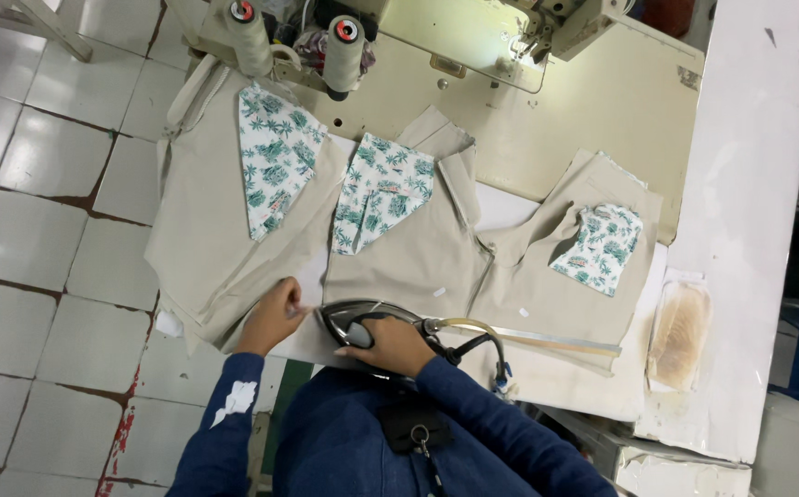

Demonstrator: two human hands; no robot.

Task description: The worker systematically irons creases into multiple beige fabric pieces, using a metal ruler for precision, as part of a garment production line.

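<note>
White table edge (749, 230) beside iron (363, 317)

Both arms reach forward in dark blue sleeves, elbows bent; the left hand (272, 316) lies knuckles up, fingers (293, 296) curled and pressing down; the right hand (390, 343) is closed in a grip, knuckles up, wrist straight; the hands sit near each other.

beige fabric pieces (418, 258) crowding the table, thread cones (344, 51) behind, bare white board (749, 184) rightward
</note>
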